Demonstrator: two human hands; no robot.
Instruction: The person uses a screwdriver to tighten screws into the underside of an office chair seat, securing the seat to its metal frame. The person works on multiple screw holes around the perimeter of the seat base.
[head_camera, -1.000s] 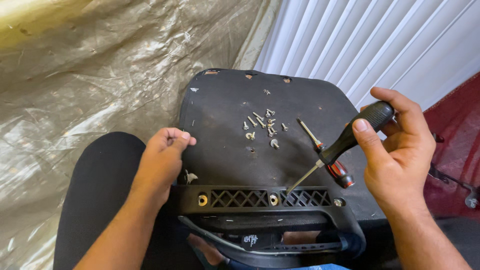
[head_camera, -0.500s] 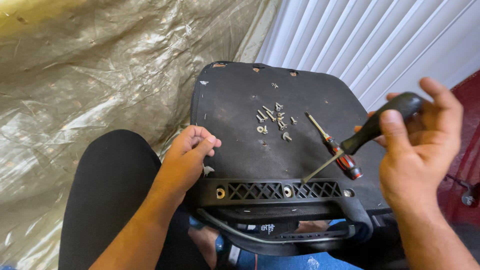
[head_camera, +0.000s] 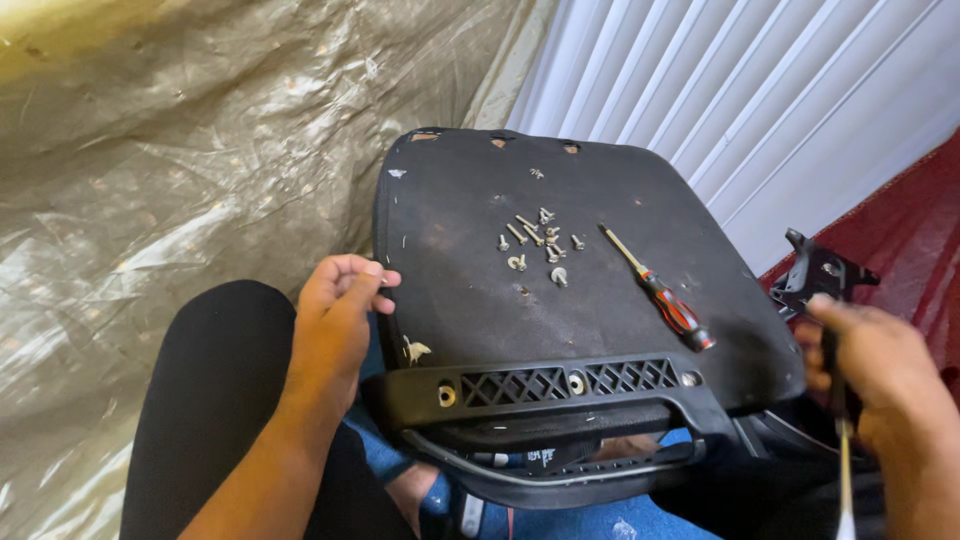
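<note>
Across the middle of the frame a black seat panel (head_camera: 600, 300) is laid, upside down, on the person's lap, its latticed plastic edge (head_camera: 560, 385) turned toward the lower edge of the picture. At the panel's left rim the left hand (head_camera: 335, 320) is placed, its fingers (head_camera: 365, 275) curled loosely and pinched together against the edge — whether something small is gripped between them cannot be told. At the lower right of the frame the right hand (head_camera: 880, 390) is seen blurred, clenched around the dark handle of a screwdriver (head_camera: 838, 420) whose thin shaft is pointed downward toward the bottom corner. This hand is held off the panel's right side, just below a black metal bracket (head_camera: 815, 275).

On the panel, near its centre, a small cluster of loose screws (head_camera: 535, 245) is scattered. Just to their right a second screwdriver (head_camera: 660, 290), with a red and black handle, is left lying diagonally, untouched by either hand.

Crinkled translucent plastic sheeting (head_camera: 200, 150) is spread over the upper left of the frame, and white vertical blinds (head_camera: 760, 90) are seen at the upper right — beside them, a strip of dark red floor (head_camera: 925, 230).
</note>
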